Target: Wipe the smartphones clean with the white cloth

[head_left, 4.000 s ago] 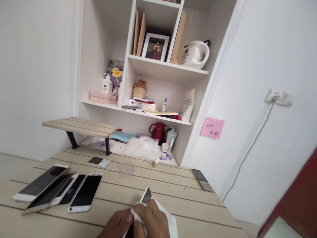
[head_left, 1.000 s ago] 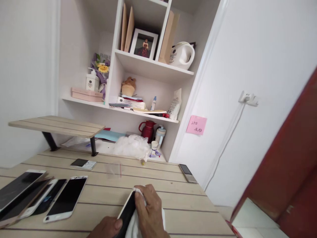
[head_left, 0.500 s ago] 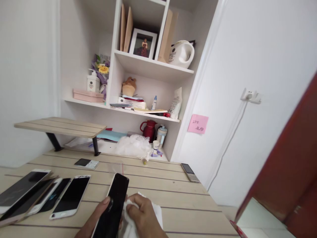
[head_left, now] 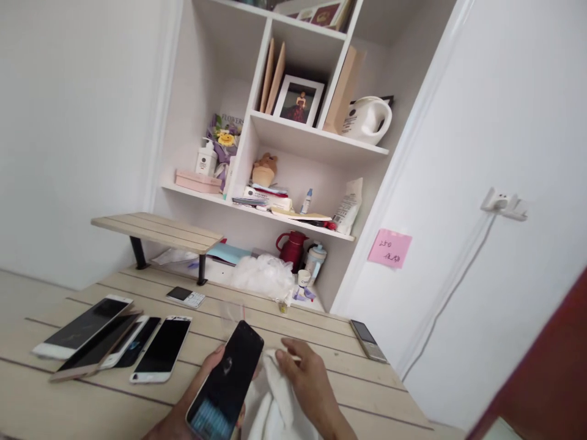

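A dark-screened phone (head_left: 227, 385) is tilted up in my left hand (head_left: 197, 391), with the thumb along its left edge and fingertips showing at its right edge. Beside it on the right, my right hand (head_left: 309, 379) has its thumb and fingers on a white cloth (head_left: 275, 403), which hangs down to the bottom of the view. Part of the cloth lies next to the phone's right edge. Left of my hands, a white phone with a black screen (head_left: 162, 349) lies on the wooden table (head_left: 358, 382).
Several more phones overlap at the left, one with a white frame (head_left: 85, 327). A keypad phone (head_left: 186, 297) lies near a small raised stand (head_left: 158, 231); another (head_left: 368, 340) is at the right edge. Behind are shelves with a red jug (head_left: 292, 249) and a plastic bag (head_left: 263, 277).
The view has shifted, so the scene sits further right. My right hand has moved slightly away from the phone, its fingers less curled, and more of the cloth shows.
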### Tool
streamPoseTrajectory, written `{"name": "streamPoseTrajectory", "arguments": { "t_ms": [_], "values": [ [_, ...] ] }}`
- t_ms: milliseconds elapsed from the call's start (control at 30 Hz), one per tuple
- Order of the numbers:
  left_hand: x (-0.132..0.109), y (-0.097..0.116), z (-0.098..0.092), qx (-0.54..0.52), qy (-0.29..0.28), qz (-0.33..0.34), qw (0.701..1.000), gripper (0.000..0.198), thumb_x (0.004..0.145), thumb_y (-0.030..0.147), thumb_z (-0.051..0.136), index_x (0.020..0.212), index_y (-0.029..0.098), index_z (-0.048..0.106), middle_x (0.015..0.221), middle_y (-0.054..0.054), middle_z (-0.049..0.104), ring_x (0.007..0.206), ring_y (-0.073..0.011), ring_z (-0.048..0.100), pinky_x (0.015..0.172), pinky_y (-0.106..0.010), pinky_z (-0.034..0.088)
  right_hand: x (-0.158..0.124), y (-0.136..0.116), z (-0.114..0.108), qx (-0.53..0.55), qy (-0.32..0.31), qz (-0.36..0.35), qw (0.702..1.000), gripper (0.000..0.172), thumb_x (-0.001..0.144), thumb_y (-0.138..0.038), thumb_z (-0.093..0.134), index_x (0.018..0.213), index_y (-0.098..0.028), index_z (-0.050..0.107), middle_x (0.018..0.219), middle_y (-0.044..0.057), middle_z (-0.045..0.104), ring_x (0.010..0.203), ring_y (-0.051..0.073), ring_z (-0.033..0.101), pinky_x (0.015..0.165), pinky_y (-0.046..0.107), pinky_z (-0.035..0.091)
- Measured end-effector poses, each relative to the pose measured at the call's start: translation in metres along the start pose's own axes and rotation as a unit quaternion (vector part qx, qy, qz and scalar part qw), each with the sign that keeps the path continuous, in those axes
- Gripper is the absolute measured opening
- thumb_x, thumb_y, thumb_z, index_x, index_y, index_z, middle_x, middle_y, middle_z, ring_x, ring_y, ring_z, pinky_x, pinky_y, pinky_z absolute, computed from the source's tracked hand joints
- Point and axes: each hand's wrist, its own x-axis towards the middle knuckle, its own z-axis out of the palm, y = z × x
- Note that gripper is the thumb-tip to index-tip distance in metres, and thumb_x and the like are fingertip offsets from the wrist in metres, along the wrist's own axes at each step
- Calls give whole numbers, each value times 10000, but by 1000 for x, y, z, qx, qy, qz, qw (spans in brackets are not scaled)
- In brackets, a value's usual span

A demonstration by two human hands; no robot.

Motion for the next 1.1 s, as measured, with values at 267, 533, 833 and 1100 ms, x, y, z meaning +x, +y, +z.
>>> {"name": "streamPoseTrajectory", "arguments": {
  "t_ms": [267, 533, 833, 1100],
  "values": [
    [-4, -12, -4, 28, 14, -84, 996, 641, 797, 709, 568, 834, 83, 701, 619, -101, 720, 407, -229, 653, 374, -294, 498, 0, -30, -6, 48, -50, -10, 998, 389, 885, -445, 635, 1096, -136, 743, 1010, 116, 731, 927, 256, 644, 788, 326, 458],
    [-3, -16, -9, -6, -16, -89, 996, 625, 796, 732, 559, 749, 125, 699, 570, -90, 702, 423, -204, 634, 413, -279, 494, 2, -16, 5, 229, -145, 68, 960, 403, 752, -518, 776, 762, -119, 723, 544, -39, 526, 506, 81, 423, 493, 203, 268],
    [-11, -3, 3, 106, 8, -101, 989, 863, 823, 834, 271, 608, 96, 663, 519, -178, 675, 221, -68, 391, 249, -158, 135, 4, 13, -16, 363, -25, 138, 921, 424, 668, -495, 844, 663, -141, 610, 478, -56, 504, 378, 33, 325, 391, 181, 179],
    [-1, -10, -6, 104, -9, -119, 987, 954, 867, 787, 170, 1139, 14, 661, 524, -190, 681, 230, -133, 460, 249, -177, 145, 1, 74, -63, 419, 189, 229, 858, 195, 879, -300, 709, 835, -143, 601, 629, -65, 552, 477, 56, 506, 421, 149, 380]
  ]
}}
